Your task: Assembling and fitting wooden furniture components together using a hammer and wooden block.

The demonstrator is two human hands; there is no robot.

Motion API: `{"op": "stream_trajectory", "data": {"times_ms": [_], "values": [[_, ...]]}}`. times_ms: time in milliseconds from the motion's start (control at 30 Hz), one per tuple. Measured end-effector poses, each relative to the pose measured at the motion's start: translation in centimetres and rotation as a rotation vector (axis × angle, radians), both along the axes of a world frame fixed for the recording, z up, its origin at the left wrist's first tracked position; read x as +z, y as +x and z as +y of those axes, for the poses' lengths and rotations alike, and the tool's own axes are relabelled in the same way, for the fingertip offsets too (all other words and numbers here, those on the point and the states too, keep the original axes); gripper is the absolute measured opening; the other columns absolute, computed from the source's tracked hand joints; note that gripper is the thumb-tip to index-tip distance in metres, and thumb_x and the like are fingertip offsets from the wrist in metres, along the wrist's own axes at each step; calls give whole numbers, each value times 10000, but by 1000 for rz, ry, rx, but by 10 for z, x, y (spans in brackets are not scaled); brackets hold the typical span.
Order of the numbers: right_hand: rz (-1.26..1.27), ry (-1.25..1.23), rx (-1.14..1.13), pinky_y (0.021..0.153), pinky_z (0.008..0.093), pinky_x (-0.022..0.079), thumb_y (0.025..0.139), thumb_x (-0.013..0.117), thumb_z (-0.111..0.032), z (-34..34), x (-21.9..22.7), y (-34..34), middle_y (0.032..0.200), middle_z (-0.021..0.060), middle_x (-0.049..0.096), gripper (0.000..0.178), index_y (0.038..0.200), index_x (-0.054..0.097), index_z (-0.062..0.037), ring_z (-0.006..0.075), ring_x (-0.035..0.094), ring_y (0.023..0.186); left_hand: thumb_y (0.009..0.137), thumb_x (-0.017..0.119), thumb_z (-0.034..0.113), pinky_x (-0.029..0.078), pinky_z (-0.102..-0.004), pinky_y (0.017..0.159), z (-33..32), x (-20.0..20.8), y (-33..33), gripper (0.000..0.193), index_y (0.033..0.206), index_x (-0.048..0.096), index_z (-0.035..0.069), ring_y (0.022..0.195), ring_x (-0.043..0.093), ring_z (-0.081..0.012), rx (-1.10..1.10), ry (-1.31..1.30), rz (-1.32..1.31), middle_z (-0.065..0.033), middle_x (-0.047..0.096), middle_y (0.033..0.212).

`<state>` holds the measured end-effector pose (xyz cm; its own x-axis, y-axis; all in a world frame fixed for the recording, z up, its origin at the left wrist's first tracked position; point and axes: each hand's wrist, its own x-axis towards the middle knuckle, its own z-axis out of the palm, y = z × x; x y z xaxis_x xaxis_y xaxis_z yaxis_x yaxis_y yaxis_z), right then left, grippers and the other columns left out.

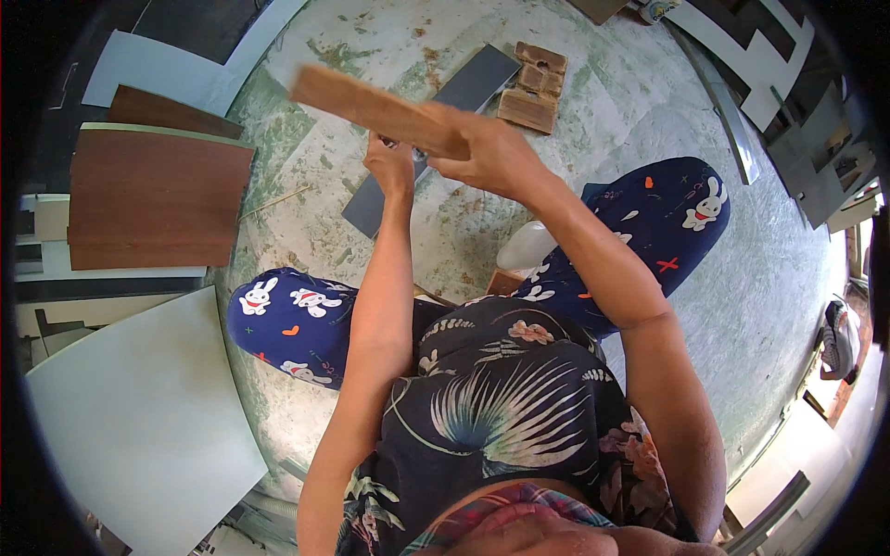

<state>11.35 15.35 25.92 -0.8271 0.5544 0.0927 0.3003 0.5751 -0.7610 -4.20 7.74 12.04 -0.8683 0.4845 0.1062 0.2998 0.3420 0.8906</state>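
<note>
My right hand (491, 153) grips one end of a wooden plank (366, 107), its fingers wrapped round it. The plank is raised and slants toward the far left, over the dark grey strip of board (477, 79) on the floor. Under the plank, my left hand (391, 167) is closed near the middle of that strip. A small shiny bit shows by its fingertips, but what they pinch is too small and hidden to name. Part of the strip lies behind my hands and the plank.
A notched wooden block (540, 65) and another wooden piece (527, 111) lie beyond my right hand. Brown panels (158, 199) and a large pale panel (148, 408) are at the left. A white container (527, 246) stands by my right leg. A metal strip (732, 130) lies at far right.
</note>
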Motion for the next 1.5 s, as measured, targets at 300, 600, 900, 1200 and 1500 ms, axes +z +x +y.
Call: {"op": "stream_trajectory", "data": {"times_ms": [300, 600, 900, 1200, 1500], "values": [[3, -99, -14, 790, 375, 522, 761, 735, -243, -1, 24, -3, 1098, 170, 678, 666, 1383, 501, -193, 291, 670, 923, 795, 733, 105, 513, -352, 736, -4, -12, -8, 268, 1018, 642, -14, 809, 686, -250, 21, 24, -30, -143, 708, 894], [87, -51, -78, 828, 358, 520, 755, 767, -196, 16, 26, 3, 1089, 154, 691, 672, 1375, 511, -148, 273, 675, 924, 789, 762, 120, 511, -349, 704, -8, -6, -15, 280, 978, 621, -32, 761, 674, -241, 53, 14, -85, -138, 696, 853], [87, -41, -70, 828, 385, 529, 743, 778, -247, 9, 21, 5, 1136, 166, 678, 708, 1391, 503, -178, 313, 675, 962, 800, 756, 121, 519, -346, 713, -3, -3, -5, 313, 1013, 612, -57, 785, 680, -247, 25, 2, 26, -162, 692, 880], [114, -123, -33, 814, 375, 534, 733, 764, -228, 5, 29, 1, 1101, 169, 686, 713, 1393, 501, -176, 300, 679, 914, 797, 743, 103, 537, -348, 727, -3, 5, 3, 320, 1032, 607, -66, 831, 690, -260, 15, -5, -9, -171, 692, 897], [-194, -18, 36, 815, 399, 524, 742, 699, -299, 9, -21, 0, 1069, 196, 677, 669, 1375, 509, -194, 377, 654, 945, 792, 721, 101, 522, -347, 737, -4, -3, 6, 266, 1005, 630, -30, 825, 693, -254, -16, -2, 14, -155, 705, 896]]}}
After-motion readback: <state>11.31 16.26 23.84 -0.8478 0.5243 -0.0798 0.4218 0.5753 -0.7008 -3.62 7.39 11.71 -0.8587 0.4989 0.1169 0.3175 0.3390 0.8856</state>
